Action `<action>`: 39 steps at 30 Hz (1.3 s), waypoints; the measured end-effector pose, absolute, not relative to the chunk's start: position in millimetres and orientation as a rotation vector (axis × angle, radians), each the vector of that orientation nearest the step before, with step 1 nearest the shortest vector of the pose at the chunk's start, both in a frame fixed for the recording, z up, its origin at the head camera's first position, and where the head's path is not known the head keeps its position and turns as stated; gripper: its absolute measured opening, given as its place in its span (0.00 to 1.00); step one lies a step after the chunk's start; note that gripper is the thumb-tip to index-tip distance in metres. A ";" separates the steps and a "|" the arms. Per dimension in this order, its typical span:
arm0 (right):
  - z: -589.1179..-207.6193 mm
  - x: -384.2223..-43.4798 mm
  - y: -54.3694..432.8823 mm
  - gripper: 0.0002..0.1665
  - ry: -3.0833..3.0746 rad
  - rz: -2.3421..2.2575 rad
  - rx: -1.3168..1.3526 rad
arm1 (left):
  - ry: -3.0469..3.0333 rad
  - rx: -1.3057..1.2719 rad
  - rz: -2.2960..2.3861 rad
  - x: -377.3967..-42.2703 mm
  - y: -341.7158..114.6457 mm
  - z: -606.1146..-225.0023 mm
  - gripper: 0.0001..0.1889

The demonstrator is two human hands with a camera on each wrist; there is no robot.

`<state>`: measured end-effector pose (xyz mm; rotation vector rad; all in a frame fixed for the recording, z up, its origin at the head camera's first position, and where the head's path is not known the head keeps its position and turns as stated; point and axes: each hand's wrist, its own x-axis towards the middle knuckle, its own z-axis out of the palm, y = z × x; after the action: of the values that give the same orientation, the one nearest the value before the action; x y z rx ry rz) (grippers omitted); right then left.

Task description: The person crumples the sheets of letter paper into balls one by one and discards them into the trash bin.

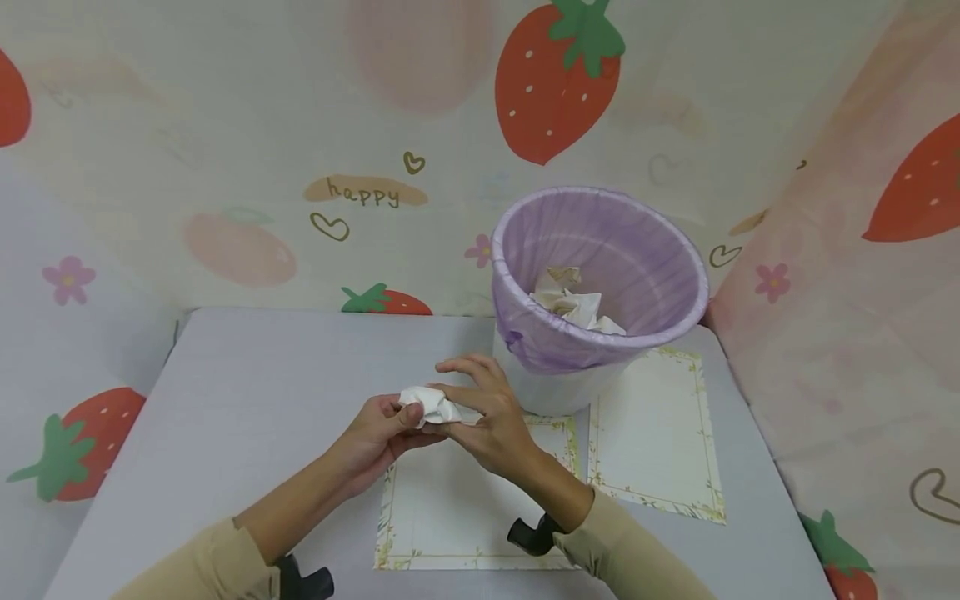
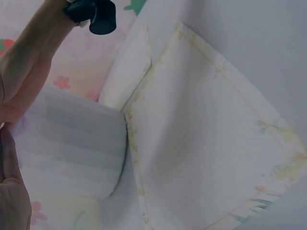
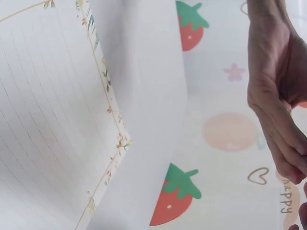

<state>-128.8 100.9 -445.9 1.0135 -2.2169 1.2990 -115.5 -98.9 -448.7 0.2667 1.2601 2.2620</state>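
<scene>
Between both hands, above a floral-bordered sheet of paper point(image 1: 465, 508), is a crumpled piece of white paper point(image 1: 431, 406). My left hand point(image 1: 382, 433) pinches it from the left, thumb on top. On its right side my right hand point(image 1: 491, 412) holds it between thumb and fingers, with some fingers raised. The wrist views show parts of the left hand point(image 2: 14, 187) and the right hand point(image 3: 276, 96) at the frame edges, but the crumpled paper is not visible there.
A white bin point(image 1: 543, 387) lined with a purple bag point(image 1: 637, 267) stands at the back right, with crumpled papers point(image 1: 573, 308) inside. Another bordered sheet point(image 1: 660, 433) lies at the right, partly behind the bin. Strawberry-print cloth point(image 1: 262, 125) surrounds the table point(image 1: 247, 383).
</scene>
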 end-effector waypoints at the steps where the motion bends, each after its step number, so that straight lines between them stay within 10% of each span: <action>1: -446.1 -128.6 101.2 0.24 -2.211 1.295 1.014 | 1.274 0.270 2.265 -115.1 -98.8 -448.6 0.16; 11: -439.9 -121.4 102.0 0.34 -2.168 0.968 1.052 | 1.499 0.332 2.215 -115.3 -99.7 -446.2 0.07; 39: -441.7 -132.2 100.7 0.15 -1.985 0.688 1.239 | 1.646 0.399 2.169 -121.1 -93.3 -443.4 0.17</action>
<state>-132.2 100.7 -441.7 1.2387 -1.9847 0.6883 -121.1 -93.3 -443.4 0.3988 1.6456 2.1691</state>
